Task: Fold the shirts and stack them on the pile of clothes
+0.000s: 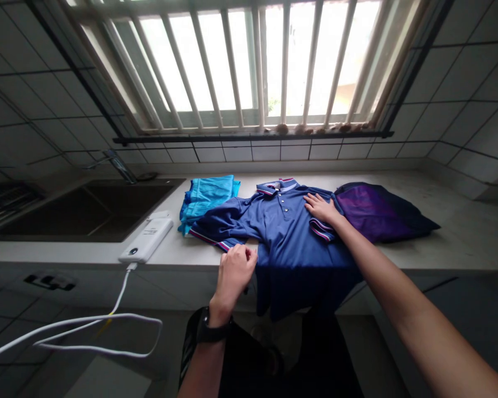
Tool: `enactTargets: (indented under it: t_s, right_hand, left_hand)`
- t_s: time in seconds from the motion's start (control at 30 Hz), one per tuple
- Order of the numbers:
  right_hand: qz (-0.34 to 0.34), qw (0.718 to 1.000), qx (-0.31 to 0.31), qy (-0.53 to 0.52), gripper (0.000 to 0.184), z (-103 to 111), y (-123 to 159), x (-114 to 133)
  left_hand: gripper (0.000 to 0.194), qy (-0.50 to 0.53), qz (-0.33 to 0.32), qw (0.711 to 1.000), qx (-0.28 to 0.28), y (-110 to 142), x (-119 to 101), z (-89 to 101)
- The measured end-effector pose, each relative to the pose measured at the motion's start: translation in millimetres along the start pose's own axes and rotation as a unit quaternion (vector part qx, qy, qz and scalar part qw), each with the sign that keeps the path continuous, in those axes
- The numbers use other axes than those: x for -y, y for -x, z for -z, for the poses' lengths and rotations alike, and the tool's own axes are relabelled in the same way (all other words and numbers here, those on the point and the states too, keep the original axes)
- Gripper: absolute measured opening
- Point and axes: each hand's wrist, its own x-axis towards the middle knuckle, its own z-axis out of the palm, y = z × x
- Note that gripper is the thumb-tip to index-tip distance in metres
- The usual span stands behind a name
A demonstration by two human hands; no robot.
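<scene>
A navy blue polo shirt [290,232] lies face up on the counter, with its collar toward the window and its lower part hanging over the front edge. Red and white stripes trim the collar and sleeve cuffs. My right hand [320,209] rests flat on the shirt's right shoulder, fingers spread, beside the folded-in sleeve. At the shirt's left side, by the left cuff, my left hand [237,268] is closed with curled fingers; whether cloth is pinched inside is hidden. A folded bright blue garment [211,192] sits behind the left sleeve. Right of the shirt lies a folded purple and black garment [379,213].
The white countertop [423,188] runs below a barred window [249,72]. On the left are a dark sink [87,210] with a faucet [119,166] and a white power bank [148,239]. Its white cable [124,293] hangs over the front edge.
</scene>
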Motion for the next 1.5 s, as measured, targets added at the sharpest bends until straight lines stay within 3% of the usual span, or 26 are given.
enactTargets:
  t_s: [0.2,0.37,0.4,0.5,0.53,0.67,0.8,0.87,0.97,1.07,1.13,1.23,1.3,1.4,1.5]
  right_hand:
    - [0.005,1.000,-0.005,-0.008,0.060,1,2,1]
    - [-0.001,1.000,0.000,-0.018,0.059,3,3,2]
    - [-0.002,1.000,-0.001,-0.019,0.059,2,2,2]
    - [-0.002,1.000,-0.005,-0.014,0.059,1,2,1]
    - [-0.002,1.000,-0.006,-0.012,0.059,1,2,1]
    - [-0.002,1.000,-0.007,-0.011,0.060,1,2,2]
    - [0.002,1.000,-0.008,-0.015,0.060,2,3,2]
    - [0.001,1.000,-0.008,-0.015,0.060,3,4,2]
    - [-0.001,1.000,-0.009,-0.015,0.061,2,4,3]
    - [0.000,1.000,-0.009,-0.013,0.062,2,4,3]
    - [-0.002,1.000,-0.007,-0.014,0.062,2,3,3]
    - [-0.005,1.000,-0.006,-0.014,0.061,3,3,3]
    - [-0.005,1.000,-0.007,-0.013,0.061,2,2,2]
    - [-0.006,1.000,-0.008,-0.012,0.060,2,2,2]
    - [-0.007,1.000,-0.007,-0.013,0.060,2,3,3]
  left_hand:
    - [0.017,-0.007,-0.030,0.999,-0.008,4,-12,3.5]
    - [0.022,-0.054,0.121,0.985,-0.114,23,35,40.2]
    - [0.025,-0.065,0.150,0.982,-0.098,27,47,49.0]
    - [0.028,-0.074,0.210,0.975,0.026,36,73,67.7]
    - [0.027,-0.072,0.222,0.972,0.035,37,77,70.3]
    - [0.020,-0.013,0.221,0.970,-0.096,30,75,63.8]
    - [0.021,0.121,0.172,0.975,-0.069,21,71,46.7]
    - [0.028,0.145,0.182,0.968,-0.097,17,74,40.7]
    - [0.025,0.095,0.209,0.947,-0.224,15,80,36.5]
    - [0.026,0.007,0.163,0.932,-0.323,15,77,32.7]
    - [0.025,0.009,0.067,0.949,-0.307,17,69,27.6]
    - [0.021,0.063,-0.094,0.976,-0.186,14,48,18.8]
    - [0.022,0.064,-0.138,0.980,-0.127,3,34,17.0]
    - [0.028,0.009,-0.099,0.989,-0.113,-29,16,25.5]
    - [0.031,-0.082,0.010,0.988,-0.127,-66,11,42.6]
